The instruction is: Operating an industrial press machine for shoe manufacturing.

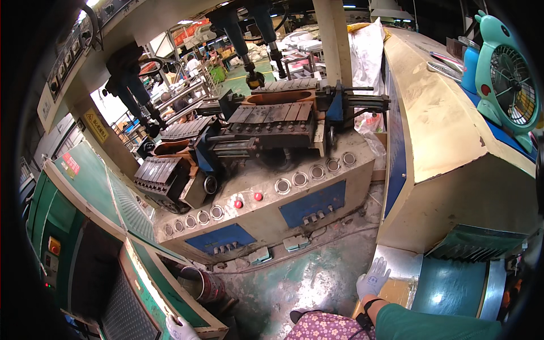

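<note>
My right hand (374, 279), in a pale grey glove, is open with its fingers stretched out. It lies at the metal plate (401, 259) beside a conveyor belt (450, 286), over a piece of brown cardboard (398, 292). At the lower edge, my left hand (182, 328) wears a similar glove and looks open, its fingers on or close to the pale edge of a green machine cabinet (147, 272). Only part of this hand shows, and I see nothing held in it.
Ahead stands a two-station press (272, 192) with clamps, round gauges and red buttons. A beige machine housing (436, 113) carries a turquoise fan (508, 79) and a blue bottle (470, 69). A bucket (202, 284) sits on the floor, near foot pedals (260, 256).
</note>
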`<state>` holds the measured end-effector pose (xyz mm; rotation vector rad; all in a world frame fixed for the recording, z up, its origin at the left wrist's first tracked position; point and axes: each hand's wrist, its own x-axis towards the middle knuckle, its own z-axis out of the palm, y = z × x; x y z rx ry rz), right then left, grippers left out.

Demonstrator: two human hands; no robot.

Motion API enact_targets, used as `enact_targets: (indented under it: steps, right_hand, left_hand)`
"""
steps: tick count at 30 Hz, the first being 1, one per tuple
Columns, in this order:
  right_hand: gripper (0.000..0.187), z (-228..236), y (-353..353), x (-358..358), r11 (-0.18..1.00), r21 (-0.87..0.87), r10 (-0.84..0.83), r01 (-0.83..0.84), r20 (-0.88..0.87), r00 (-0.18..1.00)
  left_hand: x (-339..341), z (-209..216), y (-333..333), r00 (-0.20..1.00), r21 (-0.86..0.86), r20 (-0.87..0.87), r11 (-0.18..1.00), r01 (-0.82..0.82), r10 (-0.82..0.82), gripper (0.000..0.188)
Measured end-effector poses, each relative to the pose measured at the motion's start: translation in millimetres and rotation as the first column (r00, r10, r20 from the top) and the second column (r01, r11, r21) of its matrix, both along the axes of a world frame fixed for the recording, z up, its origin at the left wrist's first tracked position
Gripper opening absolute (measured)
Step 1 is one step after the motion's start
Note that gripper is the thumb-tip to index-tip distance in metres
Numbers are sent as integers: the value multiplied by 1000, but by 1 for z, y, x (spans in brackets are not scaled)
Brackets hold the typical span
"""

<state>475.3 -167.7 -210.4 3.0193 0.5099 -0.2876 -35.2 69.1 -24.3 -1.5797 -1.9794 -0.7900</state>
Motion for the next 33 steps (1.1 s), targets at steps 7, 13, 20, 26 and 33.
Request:
enact_targets:
  steps: [7,13,20,26,33]
  right_hand:
    - [82,-9,-1,0,1000,-1,6,-6,52,999]
    - [81,0,1,-1,1000,-16,-5,5,7,1000]
    - [81,-4,0,-1,1000,-9,0,1,44,999]
    - [82,-8,-2,1,1000,27,-7,6,40,999]
    - [82,1,0,-1,998,57,-15,16,-8,1000]
  left_hand:
    - [0,1,2,999,19,21,999,34,-34,28]
    - [2,5,0,999,2,26,1000,31,-31,28]
    - [9,11,-4,999,-46,45,999,16,-14,30]
    - [16,16,-7,995,-32,85,998,48,-45,32]
    - [7,10,-4,998,-33,58,999,39,-37,32]
